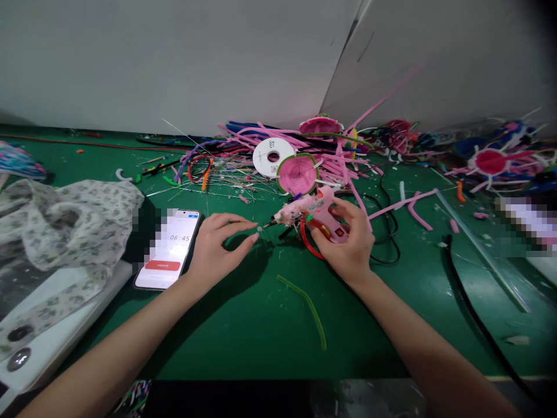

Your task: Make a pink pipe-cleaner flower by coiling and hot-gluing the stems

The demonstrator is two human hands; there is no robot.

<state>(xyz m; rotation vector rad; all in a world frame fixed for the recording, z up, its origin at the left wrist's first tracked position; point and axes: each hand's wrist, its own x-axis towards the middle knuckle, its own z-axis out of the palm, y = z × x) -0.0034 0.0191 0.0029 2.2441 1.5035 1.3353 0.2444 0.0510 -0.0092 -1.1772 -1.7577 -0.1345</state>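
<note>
My right hand [350, 241] is wrapped round the handle of a pink hot glue gun [307, 208], its barrel crusted with stuck bits and its nozzle pointing left. My left hand [221, 241] reaches toward the nozzle tip with thumb and index finger stretched out, a narrow gap between them. A tiny whitish blob [260, 229] shows right at those fingertips; whether they touch it I cannot tell. Under the gun curves a red strip [311, 245], partly hidden by my right hand. Nearer me on the green table lies a yellow-green strip [310, 302].
Behind the gun lie a white spool [265, 155], a pink coiled disc with green rim [298, 175] and heaped pink strips. A phone [167, 249] showing 06:45 and a floral cloth [82, 226] are at left. A black cable [394, 232], clear rod [483, 252] and black strip [465, 302] lie right.
</note>
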